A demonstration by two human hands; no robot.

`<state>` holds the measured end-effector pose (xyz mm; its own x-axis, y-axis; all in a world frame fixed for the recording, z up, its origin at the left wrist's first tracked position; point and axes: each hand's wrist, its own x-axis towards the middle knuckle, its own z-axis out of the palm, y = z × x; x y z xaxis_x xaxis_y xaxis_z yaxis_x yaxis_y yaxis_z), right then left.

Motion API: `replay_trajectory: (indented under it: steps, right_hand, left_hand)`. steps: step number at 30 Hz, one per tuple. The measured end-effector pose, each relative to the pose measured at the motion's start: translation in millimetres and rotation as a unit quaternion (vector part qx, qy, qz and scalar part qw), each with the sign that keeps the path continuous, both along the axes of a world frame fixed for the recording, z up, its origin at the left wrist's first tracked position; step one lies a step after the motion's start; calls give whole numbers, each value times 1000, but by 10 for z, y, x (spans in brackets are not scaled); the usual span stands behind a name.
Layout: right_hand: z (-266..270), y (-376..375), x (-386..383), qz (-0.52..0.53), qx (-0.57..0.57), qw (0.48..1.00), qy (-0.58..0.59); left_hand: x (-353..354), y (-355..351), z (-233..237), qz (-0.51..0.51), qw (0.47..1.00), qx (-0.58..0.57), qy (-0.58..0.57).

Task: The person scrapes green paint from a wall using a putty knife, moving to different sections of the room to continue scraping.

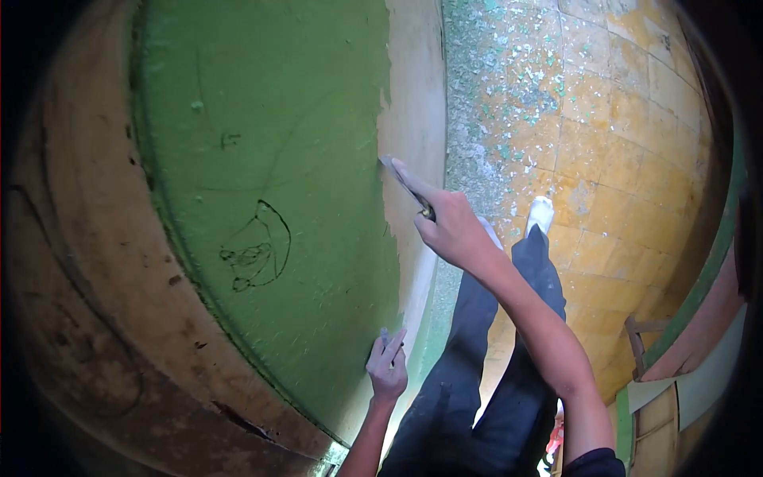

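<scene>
My right hand [455, 226] is closed round a narrow scraper [409, 187], with the index finger stretched along it. The scraper's tip touches the wall at the ragged edge where green paint [318, 159] meets a bare pale strip [409, 127]. Lower down, close to that same edge, my left hand [388, 370] is at the wall with its fingers bent together. Something small and bluish-grey shows at its fingertips, too small to name. Black scribbled lines [258, 246] mark the green paint.
White and green paint flakes [509, 87] litter the yellow tiled floor [628, 135] along the wall's foot. My legs [457, 350] and a white-covered foot [540, 213] are below my right arm. A wooden piece of furniture [642, 338] stands at the right.
</scene>
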<state>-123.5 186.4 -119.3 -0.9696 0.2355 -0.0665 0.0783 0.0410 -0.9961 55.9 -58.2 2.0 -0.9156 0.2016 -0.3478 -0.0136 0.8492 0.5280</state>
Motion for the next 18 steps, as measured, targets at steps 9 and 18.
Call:
replay_trajectory:
  steps: [9,18]
  right_hand:
    - [-335,72,-107,9,-51,999,-13]
    - [-188,364,-267,103,-86,981,-143]
  left_hand:
    - [-408,389,-54,19,999,-41,-18]
    - [-608,914,-157,26,998,-48,12]
